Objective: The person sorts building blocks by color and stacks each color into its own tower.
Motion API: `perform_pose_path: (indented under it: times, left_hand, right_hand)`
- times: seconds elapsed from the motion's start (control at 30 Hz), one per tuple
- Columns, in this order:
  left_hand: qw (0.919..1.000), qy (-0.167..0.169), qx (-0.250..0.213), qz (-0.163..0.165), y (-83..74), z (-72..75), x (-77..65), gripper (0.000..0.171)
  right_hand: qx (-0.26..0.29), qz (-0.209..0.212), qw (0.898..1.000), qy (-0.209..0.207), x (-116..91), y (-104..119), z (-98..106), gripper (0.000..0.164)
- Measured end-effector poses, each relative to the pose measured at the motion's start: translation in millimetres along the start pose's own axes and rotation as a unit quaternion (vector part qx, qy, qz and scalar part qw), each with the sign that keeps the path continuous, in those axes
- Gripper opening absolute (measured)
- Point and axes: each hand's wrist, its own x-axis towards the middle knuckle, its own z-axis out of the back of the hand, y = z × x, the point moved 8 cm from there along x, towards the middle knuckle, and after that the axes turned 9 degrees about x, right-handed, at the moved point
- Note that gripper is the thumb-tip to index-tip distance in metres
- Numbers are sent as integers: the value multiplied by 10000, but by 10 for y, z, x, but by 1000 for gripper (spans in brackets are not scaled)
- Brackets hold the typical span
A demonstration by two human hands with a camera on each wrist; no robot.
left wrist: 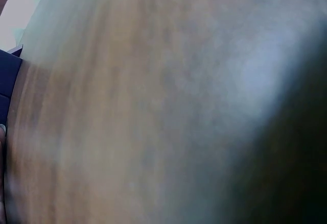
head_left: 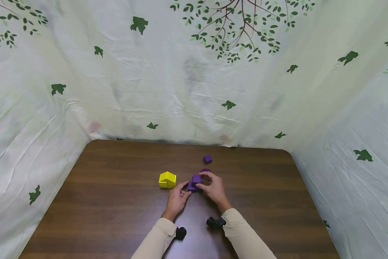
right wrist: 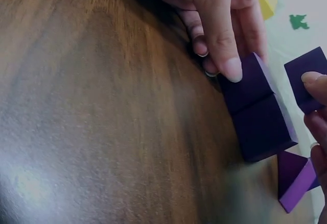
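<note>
Two purple blocks (head_left: 192, 187) sit side by side on the wooden table, their faces flush in the right wrist view. My left hand (head_left: 177, 200) grips the nearer end of this pair (right wrist: 263, 127), thumb on one face and fingers behind. A separate purple cube (head_left: 196, 178) is pinched between the thumb and fingers of my right hand (head_left: 214, 189), just above the pair. In the right wrist view that cube (right wrist: 305, 76) shows apart from the two blocks. Behind my right fingers lies a purple triangular block (right wrist: 295, 180), partly hidden. The left wrist view catches only the purple blocks' edge (left wrist: 7, 83).
Yellow blocks (head_left: 167, 180) with a sloped top stand together left of my hands. Another purple block (head_left: 208, 159) lies farther back on the table (head_left: 122, 216). A pale leaf-printed cloth (head_left: 181, 90) hangs behind the back edge and along the sides.
</note>
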Motion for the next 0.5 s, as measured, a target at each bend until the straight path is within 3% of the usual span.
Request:
perform_pose_path:
  times: [0.5]
  left_hand:
    - [9999,40,62,70,-23,3,6,40]
  right_hand:
    - [-618,380,9973,90,-46,45,-84,34]
